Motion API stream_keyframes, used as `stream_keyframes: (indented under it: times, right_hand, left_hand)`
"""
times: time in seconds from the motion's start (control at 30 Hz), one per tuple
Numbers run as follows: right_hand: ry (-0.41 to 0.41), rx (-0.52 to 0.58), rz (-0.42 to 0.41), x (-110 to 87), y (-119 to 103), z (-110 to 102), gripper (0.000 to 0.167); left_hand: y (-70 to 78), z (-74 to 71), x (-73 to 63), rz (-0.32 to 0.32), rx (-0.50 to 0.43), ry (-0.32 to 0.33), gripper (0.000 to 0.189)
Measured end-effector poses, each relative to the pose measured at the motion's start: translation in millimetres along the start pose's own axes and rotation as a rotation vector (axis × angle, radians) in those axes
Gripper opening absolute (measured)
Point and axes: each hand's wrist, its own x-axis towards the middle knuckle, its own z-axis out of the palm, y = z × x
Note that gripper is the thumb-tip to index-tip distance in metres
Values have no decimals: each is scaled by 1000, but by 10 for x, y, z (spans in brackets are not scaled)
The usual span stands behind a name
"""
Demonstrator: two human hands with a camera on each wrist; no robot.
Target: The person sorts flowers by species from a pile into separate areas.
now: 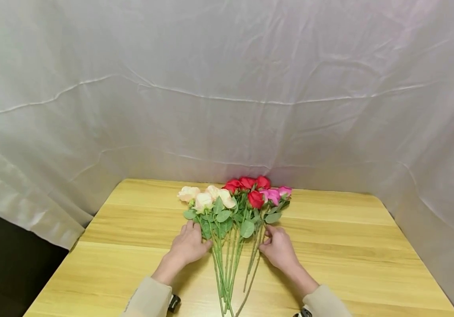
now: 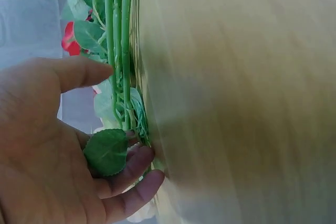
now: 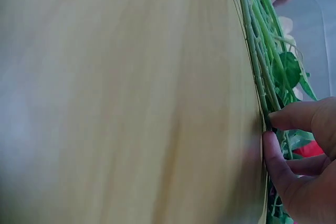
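A bunch of long-stemmed roses lies on the wooden table, with cream roses (image 1: 204, 202) at left, red roses (image 1: 256, 199) in the middle and pink roses (image 1: 273, 196) at right. Beside the cream roses' stems is my left hand (image 1: 190, 243); its thumb touches the green stems (image 2: 117, 35), while its loosely bent fingers reach in under a leaf (image 2: 106, 152). My right hand (image 1: 279, 247) is at the bunch's right side, and its thumb and fingertip pinch a pink rose stem (image 3: 261, 85) close over the tabletop. Leaves partly hide the fingertips.
The wooden table (image 1: 341, 246) extends to both sides of the flowers. Grey fabric (image 1: 227, 132) hangs behind it and along the sides. A dark area (image 1: 9, 259) lies beyond the table's left edge.
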Motion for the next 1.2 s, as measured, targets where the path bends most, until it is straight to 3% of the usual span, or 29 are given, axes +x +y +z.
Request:
stream_keyframes:
  times: [0.13,0.37,0.63,0.7,0.9,1.1,1.2]
  right_hand:
    - [-10,-15,-18,24,-89,94,71]
    - [-44,-4,16,114,-255,262,67]
    - [-84,95,95,159,-406,398,65]
    - [-88,110,107,152,-445,415,62]
    - [-81,12,79,98,-490,471,66]
    - [-158,-26,32,47,-562,590,64]
    - [-184,-23,24,57,-568,557,69]
  left_hand:
    - [-14,-24,-25,-34,-1,15,76]
    - [28,-37,-41,-101,47,45,109]
    - [52,-28,-34,-111,112,42,99]
    - [36,-38,-36,-103,104,35,99]
    - [-91,-103,-72,-105,43,25,101]
    - [-291,-210,-151,-125,-1,-20,107]
    - [-241,-226,-198,-144,-58,-51,110]
